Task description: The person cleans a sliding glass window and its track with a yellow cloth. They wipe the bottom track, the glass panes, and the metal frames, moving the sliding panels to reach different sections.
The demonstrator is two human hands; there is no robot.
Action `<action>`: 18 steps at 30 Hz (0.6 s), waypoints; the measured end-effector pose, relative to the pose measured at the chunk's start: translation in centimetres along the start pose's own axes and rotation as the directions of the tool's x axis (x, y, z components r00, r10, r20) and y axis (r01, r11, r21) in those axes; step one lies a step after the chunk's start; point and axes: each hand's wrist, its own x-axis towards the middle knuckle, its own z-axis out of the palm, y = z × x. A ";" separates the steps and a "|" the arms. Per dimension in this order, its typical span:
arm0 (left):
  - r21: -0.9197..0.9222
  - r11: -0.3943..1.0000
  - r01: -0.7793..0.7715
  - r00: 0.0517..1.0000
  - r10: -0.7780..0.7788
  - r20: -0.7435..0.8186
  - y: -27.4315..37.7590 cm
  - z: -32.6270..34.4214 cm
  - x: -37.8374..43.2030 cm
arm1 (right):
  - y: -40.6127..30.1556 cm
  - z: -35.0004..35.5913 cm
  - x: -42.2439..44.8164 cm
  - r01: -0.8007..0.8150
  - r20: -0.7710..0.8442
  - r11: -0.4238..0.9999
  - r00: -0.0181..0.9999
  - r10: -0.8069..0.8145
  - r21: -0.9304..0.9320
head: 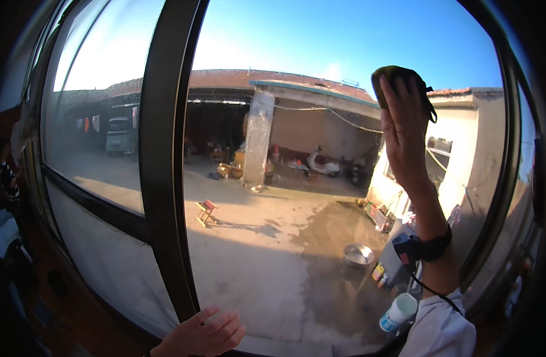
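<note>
High on the window pane [273, 285], my right hand [404, 120] presses a dark cloth or pad [394, 71] flat against the glass with its fingers extended. A loop of the dark material sticks out beside the fingers. The right wrist wears a black strap with a small device [403, 249] and a cable. At the bottom, my left hand [215, 332] is near the lower part of the dark window frame [166, 178], fingers spread, holding nothing. Whether it touches the glass cannot be told.
Left of the upright frame is another, hazier pane [94, 134] with a crossbar. Through the glass show a courtyard with a folding stool [206, 212], a metal basin [358, 255], a white-and-blue bucket [398, 312], a concrete pillar [258, 138] and a white scooter [320, 165].
</note>
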 end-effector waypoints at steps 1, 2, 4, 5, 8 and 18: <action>-0.040 0.999 0.003 1.000 -0.004 -0.025 0.0 0.5 -0.2 | -2.8 1.0 1.3 0.015 0.016 0.999 1.000 -0.016 0.028; -0.093 0.996 0.004 0.999 -0.009 -0.053 0.6 1.0 0.1 | -5.2 1.6 2.3 0.033 0.042 0.997 0.998 -0.036 0.076; -0.262 0.965 -0.007 0.996 -0.017 -0.089 2.3 2.7 1.2 | -9.1 2.8 3.4 0.048 0.103 0.988 0.993 -0.063 0.144; -0.332 0.943 -0.025 0.995 -0.008 -0.098 3.1 3.1 1.6 | -11.4 3.8 3.8 0.071 0.110 0.973 0.989 -0.097 0.218; -0.499 0.863 -0.080 0.995 0.043 -0.085 5.5 4.7 3.3 | -17.3 6.2 3.4 0.097 0.111 0.911 0.982 -0.154 0.402; -0.780 0.611 -0.132 0.990 0.039 -0.137 8.7 10.3 4.8 | -15.4 3.8 1.0 0.268 0.128 0.890 0.934 -0.334 0.368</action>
